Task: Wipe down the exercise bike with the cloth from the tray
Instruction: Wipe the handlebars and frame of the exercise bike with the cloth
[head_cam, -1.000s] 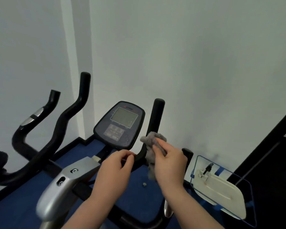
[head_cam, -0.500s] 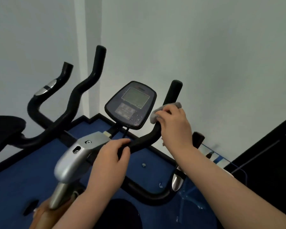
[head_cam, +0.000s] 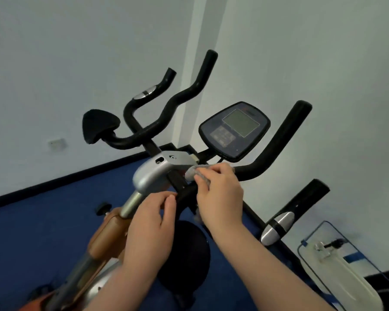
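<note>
The exercise bike (head_cam: 154,173) fills the middle of the head view, with black handlebars (head_cam: 276,144), a dark console (head_cam: 235,129) and a silver stem cover. My right hand (head_cam: 219,194) grips a small grey cloth (head_cam: 194,172) and holds it against the black bar just below the console, beside the silver cover. My left hand (head_cam: 152,223) curls its fingers round the black bar lower down, near the metal post. A clear tray (head_cam: 337,265) with blue edging sits on the floor at the lower right.
A black elbow pad (head_cam: 99,126) sits at the left end of the handlebars. A round black part (head_cam: 186,257) lies under my forearms. White walls stand close behind the bike, over a blue floor (head_cam: 43,221). A wall socket (head_cam: 57,143) is at the left.
My right hand has brought the cloth down from the upright right handlebar grip to the bar beside the silver cover. The view has swung right and tilted. My left hand stays on the bar.
</note>
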